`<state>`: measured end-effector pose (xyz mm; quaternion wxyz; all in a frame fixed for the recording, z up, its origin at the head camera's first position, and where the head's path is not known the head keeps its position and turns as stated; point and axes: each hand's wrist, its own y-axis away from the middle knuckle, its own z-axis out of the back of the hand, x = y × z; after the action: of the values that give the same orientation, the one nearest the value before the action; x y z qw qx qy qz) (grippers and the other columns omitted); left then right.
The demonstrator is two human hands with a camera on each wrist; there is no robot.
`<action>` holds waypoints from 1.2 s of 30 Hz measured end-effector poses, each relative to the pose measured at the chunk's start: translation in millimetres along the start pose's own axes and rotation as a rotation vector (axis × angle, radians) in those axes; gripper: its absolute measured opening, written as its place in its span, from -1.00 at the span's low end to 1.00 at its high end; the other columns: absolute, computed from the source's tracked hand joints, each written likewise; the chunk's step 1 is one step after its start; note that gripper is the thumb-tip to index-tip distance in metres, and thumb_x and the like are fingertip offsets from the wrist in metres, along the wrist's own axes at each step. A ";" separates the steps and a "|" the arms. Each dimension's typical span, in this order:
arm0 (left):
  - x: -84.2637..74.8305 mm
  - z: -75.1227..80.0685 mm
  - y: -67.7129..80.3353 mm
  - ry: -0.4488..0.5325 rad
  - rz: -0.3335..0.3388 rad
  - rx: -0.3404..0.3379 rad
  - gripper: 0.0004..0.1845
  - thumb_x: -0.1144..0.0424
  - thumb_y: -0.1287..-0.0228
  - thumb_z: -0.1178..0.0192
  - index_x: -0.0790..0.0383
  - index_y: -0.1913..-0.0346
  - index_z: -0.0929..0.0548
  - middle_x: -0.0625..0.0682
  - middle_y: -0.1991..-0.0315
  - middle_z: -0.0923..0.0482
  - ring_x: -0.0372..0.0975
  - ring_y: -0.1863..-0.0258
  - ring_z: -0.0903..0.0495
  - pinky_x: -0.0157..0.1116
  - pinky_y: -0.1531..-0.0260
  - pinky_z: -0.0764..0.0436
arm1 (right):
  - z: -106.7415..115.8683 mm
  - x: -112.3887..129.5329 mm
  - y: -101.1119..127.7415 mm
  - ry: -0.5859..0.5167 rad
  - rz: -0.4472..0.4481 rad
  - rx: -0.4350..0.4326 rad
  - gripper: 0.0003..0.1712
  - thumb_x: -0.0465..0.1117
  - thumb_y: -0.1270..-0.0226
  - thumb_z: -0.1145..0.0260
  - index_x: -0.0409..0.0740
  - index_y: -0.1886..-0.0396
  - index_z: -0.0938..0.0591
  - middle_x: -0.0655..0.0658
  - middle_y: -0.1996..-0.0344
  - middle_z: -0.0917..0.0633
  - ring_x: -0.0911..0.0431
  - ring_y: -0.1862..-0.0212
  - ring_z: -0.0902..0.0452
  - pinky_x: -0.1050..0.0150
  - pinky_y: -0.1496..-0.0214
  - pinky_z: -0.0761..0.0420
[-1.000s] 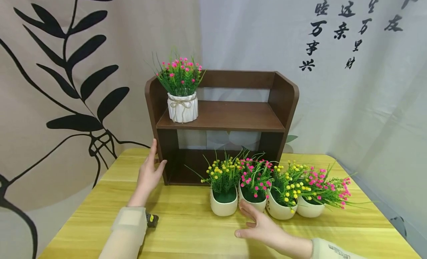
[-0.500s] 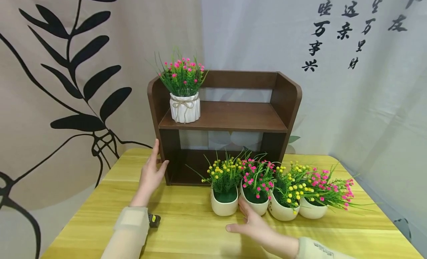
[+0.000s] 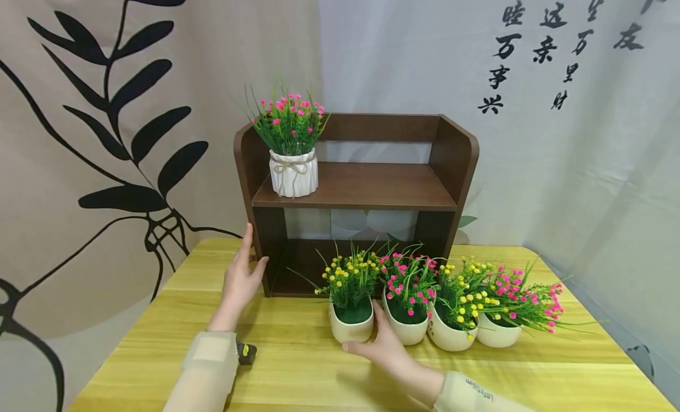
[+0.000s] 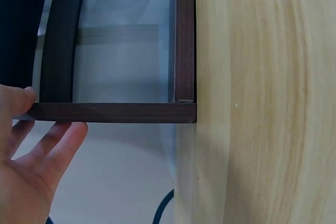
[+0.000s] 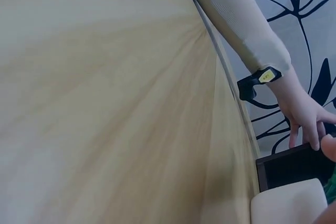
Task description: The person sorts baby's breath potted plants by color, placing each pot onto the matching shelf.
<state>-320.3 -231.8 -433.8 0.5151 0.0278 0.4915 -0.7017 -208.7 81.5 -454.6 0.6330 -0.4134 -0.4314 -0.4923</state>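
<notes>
We look first at the leftmost pot with yellow flowers (image 3: 351,324) in the near row on the table (image 3: 289,370), because everything turns on how our right hand (image 3: 386,347) sits against it. The thumb reaches left across the pot's near base, while the index finger points away from us along its right side, into the gap before the pot with pink flowers (image 3: 408,330). The yellow pot thus lies at the far left of our palm, between thumb and fingers, its axis roughly upright; we cannot tell whether the fingers have closed on it. This hand is plainly the nearer one. Our left hand (image 3: 239,285) is well apart to the left, pinching the left side panel of the brown rack (image 3: 385,186), thumb inside and fingers outside. The rack rises just beyond the pot.
</notes>
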 end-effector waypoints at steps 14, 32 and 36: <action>-0.8 -3.2 0.3 -0.004 -0.021 -0.029 -0.03 0.42 -0.30 -0.23 -0.15 -0.57 0.11 0.31 -0.38 -0.26 0.14 0.32 -0.63 -0.12 0.64 -0.46 | -29.7 -10.2 -25.2 0.019 0.034 -0.164 0.29 -0.23 0.29 -0.66 -0.31 -0.46 -0.11 -0.45 -0.29 -0.34 -0.29 -0.28 -0.26 -0.15 -0.30 -0.23; -3.5 0.8 -0.3 -0.022 -0.002 -0.004 -0.05 0.41 -0.31 -0.22 -0.14 -0.57 0.11 0.23 -0.44 -0.18 -0.35 0.83 -0.21 -0.29 0.78 -0.24 | -37.2 -11.6 -36.7 0.066 0.035 -0.155 0.15 -0.21 0.24 -0.62 -0.39 -0.38 -0.22 -0.38 -0.19 -0.48 -0.20 -0.18 -0.41 -0.10 -0.24 -0.35; -2.9 1.0 0.7 -0.020 -0.004 -0.015 -0.05 0.42 -0.31 -0.22 -0.14 -0.57 0.10 0.25 -0.43 -0.19 -0.25 0.76 -0.40 -0.25 0.74 -0.31 | -40.5 -9.7 -35.0 0.037 0.039 -0.117 0.14 -0.23 0.26 -0.61 -0.35 -0.39 -0.25 -0.36 -0.15 -0.52 -0.18 -0.14 -0.44 -0.11 -0.21 -0.38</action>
<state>-317.9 -230.6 -432.2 0.5187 0.0159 0.4914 -0.6994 -238.7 39.6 -472.0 0.6248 -0.4490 -0.3819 -0.5120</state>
